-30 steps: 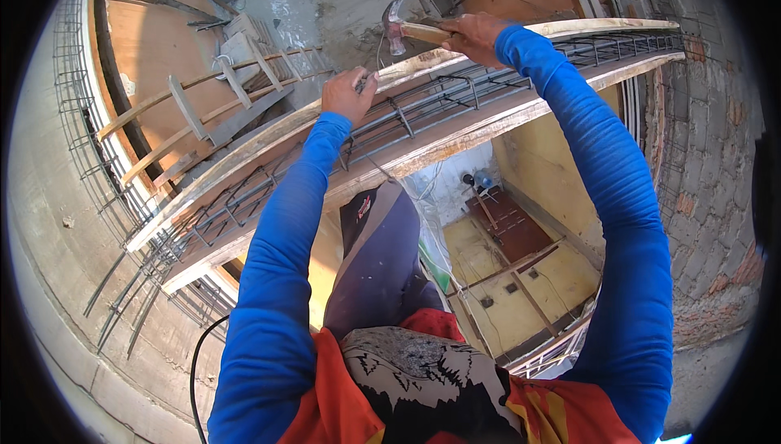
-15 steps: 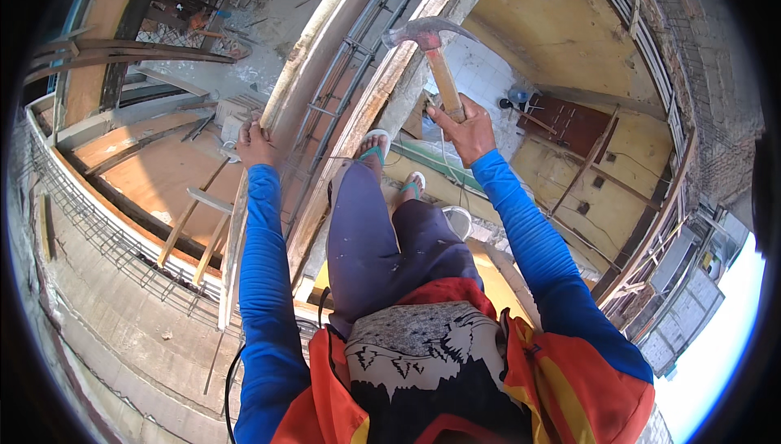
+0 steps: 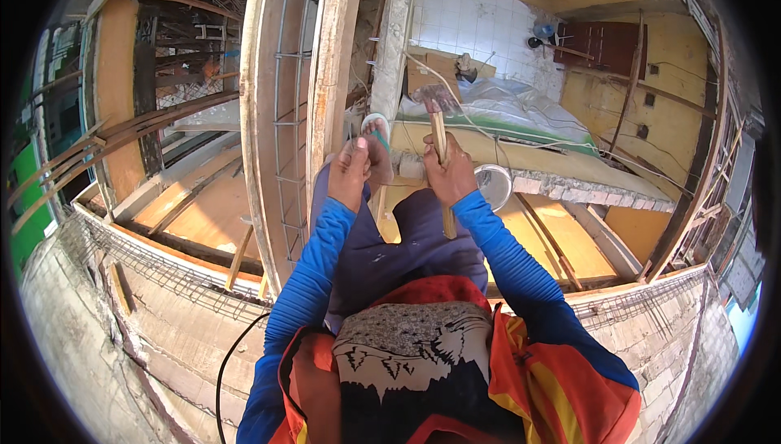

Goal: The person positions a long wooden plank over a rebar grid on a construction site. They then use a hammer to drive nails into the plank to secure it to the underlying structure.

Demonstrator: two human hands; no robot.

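Note:
My right hand [image 3: 452, 174] is wrapped around the wooden handle of a claw hammer [image 3: 439, 131]. The hammer stands with its worn metal head up and its handle end over my thigh. To its left, my left hand [image 3: 350, 174] is raised above my leg, thumb and fingers pinched together; what it holds, if anything, is too small to make out. Just beyond that hand runs a timber formwork board [image 3: 329, 78]. My sandalled foot [image 3: 376, 131] rests by the concrete beam [image 3: 396, 45], partly hidden behind the left hand.
A rebar cage [image 3: 289, 102] lies inside the formwork on the left. A white bucket [image 3: 494, 186] stands right of the hammer. Below are plastic sheeting [image 3: 521, 106] and a white tiled wall [image 3: 464, 21]. Loose cables [image 3: 561, 144] cross the right side, above open drops between beams.
My left hand has let go of the board edge and moved right, now pinched closed. The hammer has come down closer to my body, more upright. The whole view has turned.

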